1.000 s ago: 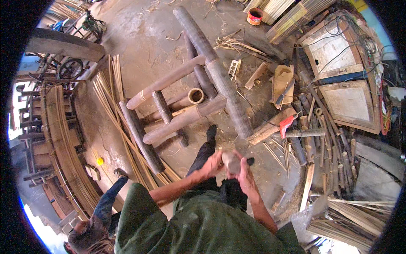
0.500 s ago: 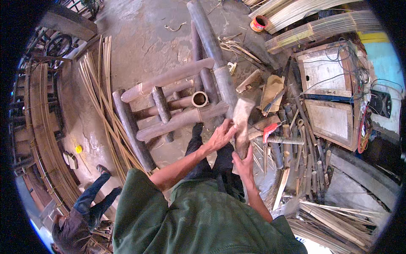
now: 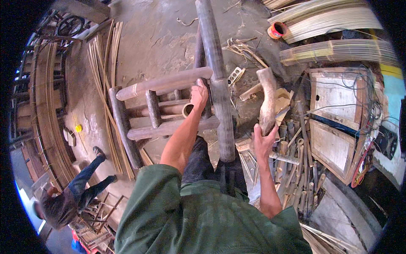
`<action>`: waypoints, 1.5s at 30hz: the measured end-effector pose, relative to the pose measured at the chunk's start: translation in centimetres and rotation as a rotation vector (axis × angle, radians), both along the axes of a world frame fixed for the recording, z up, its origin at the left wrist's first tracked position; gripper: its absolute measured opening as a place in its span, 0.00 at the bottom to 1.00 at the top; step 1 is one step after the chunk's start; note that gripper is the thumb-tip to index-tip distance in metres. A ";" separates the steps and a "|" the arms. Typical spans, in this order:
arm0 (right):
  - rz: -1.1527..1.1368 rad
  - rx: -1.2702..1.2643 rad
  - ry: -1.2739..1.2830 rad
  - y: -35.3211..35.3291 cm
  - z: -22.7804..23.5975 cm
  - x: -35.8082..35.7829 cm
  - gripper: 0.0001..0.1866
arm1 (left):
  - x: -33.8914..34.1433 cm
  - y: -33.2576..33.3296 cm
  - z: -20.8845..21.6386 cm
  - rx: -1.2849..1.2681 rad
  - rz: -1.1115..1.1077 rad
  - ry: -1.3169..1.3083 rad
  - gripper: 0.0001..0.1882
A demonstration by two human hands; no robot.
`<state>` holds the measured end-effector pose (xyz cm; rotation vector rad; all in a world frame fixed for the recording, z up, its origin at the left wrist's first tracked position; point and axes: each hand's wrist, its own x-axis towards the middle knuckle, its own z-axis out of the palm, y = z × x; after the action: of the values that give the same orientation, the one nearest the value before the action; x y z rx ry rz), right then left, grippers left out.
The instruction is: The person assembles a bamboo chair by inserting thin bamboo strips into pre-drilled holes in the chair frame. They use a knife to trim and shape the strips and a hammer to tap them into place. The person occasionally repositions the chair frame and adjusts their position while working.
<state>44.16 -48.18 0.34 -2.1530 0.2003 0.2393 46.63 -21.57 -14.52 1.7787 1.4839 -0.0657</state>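
My right hand [image 3: 265, 142] is wrapped round the lower end of a thick, slightly curved wooden club [image 3: 267, 99], held raised with its pale worn end away from me. My left hand [image 3: 199, 94] grips the frame near the right end of its far rail, its fingers partly hidden. This bamboo frame [image 3: 160, 82] has two long rails, short posts between them and a hollow round tube end [image 3: 187, 111] showing under my left forearm. Along its right side runs a thick dark bamboo pole [image 3: 224, 118], its near end by my legs.
Bamboo offcuts [image 3: 302, 169] lie in a heap to the right, beside a wooden cabinet [image 3: 332, 144] with cables. Long strips [image 3: 101, 76] lie on the left floor. A red tub [image 3: 277, 30] stands by bundled slats [image 3: 334, 21]. Another person [image 3: 69, 201] is at the lower left.
My left hand has left the club and moved to the frame's far rail. My right hand has carried the club up and to the right, away from the thick pole.
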 end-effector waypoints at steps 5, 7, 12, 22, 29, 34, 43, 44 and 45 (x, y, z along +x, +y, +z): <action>-0.006 0.310 0.546 1.7 -2.5 5.3 0.29 | 2.7 -1.5 1.0 0.046 0.185 0.113 0.41; 0.219 -0.108 0.420 1.1 -5.9 7.9 0.39 | 3.4 -1.3 1.9 0.034 0.218 0.128 0.43; 0.204 -0.197 0.410 0.4 -9.4 11.7 0.37 | 3.6 -1.1 1.3 0.009 0.216 0.192 0.43; 0.550 -0.632 0.323 10.4 -7.6 10.4 0.27 | 4.2 -0.3 2.2 -0.111 0.214 0.248 0.44; 0.363 -0.536 0.353 6.3 -9.1 14.5 0.30 | 4.0 0.0 1.8 -0.129 0.203 0.263 0.43; 0.553 -0.538 0.459 8.2 -6.0 9.5 0.31 | 4.7 -0.3 2.5 -0.097 0.208 0.200 0.43; 0.462 -0.135 0.652 4.3 -5.8 7.4 0.22 | 3.0 0.1 2.1 -0.105 0.228 0.127 0.38; 0.454 -0.099 0.642 4.2 -5.5 7.4 0.23 | 2.3 -0.3 1.6 -0.079 0.224 0.058 0.38; 0.424 -0.065 0.626 4.1 -4.8 7.3 0.23 | 1.9 -0.2 1.5 -0.091 0.226 -0.024 0.34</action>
<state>51.47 -44.09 -4.44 -2.1048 0.1012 1.1657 48.49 -21.79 -12.98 1.5255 1.6281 0.0026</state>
